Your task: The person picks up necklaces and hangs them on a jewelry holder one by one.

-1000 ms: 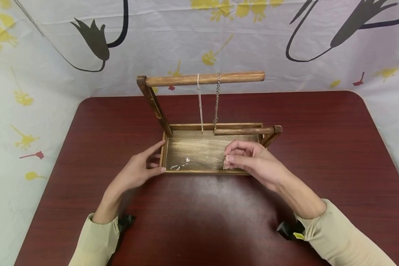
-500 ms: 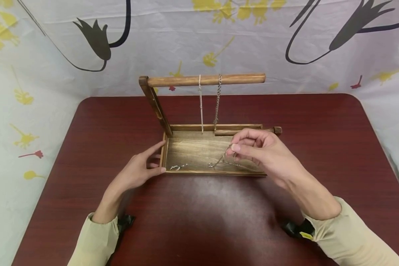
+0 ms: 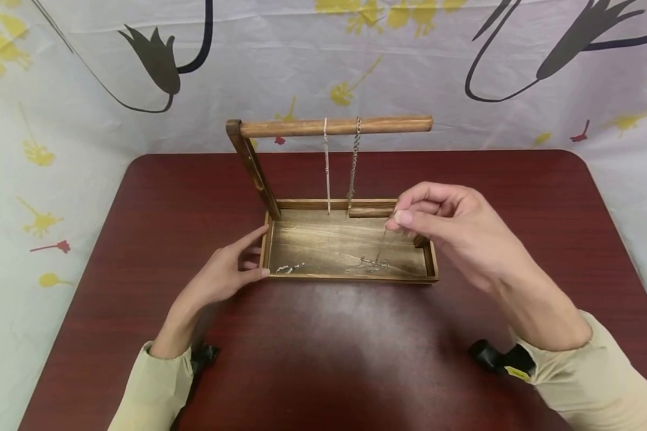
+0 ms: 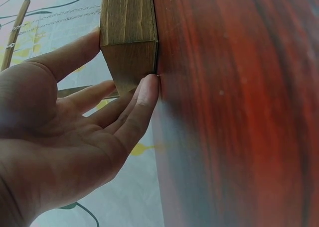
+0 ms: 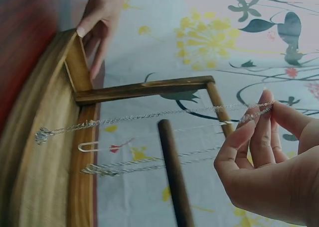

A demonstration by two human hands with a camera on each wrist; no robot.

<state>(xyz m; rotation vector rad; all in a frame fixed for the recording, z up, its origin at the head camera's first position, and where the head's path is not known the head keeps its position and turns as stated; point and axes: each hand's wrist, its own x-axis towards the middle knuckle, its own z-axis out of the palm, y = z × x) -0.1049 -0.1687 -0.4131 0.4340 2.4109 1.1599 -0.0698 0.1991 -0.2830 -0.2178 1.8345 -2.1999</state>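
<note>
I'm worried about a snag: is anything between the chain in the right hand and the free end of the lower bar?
Nothing visible stands between the chain in the right hand and the lower bar; two other chains hang from the upper bar, beyond it.

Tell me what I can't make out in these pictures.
Right end of the lower bar, head view: hidden behind the right hand.
Held chain, head view: too thin and faint to trace.
Small silver piece in the tray, head view: too small to identify.
Tray, left wrist view: cut off by the top edge.
</note>
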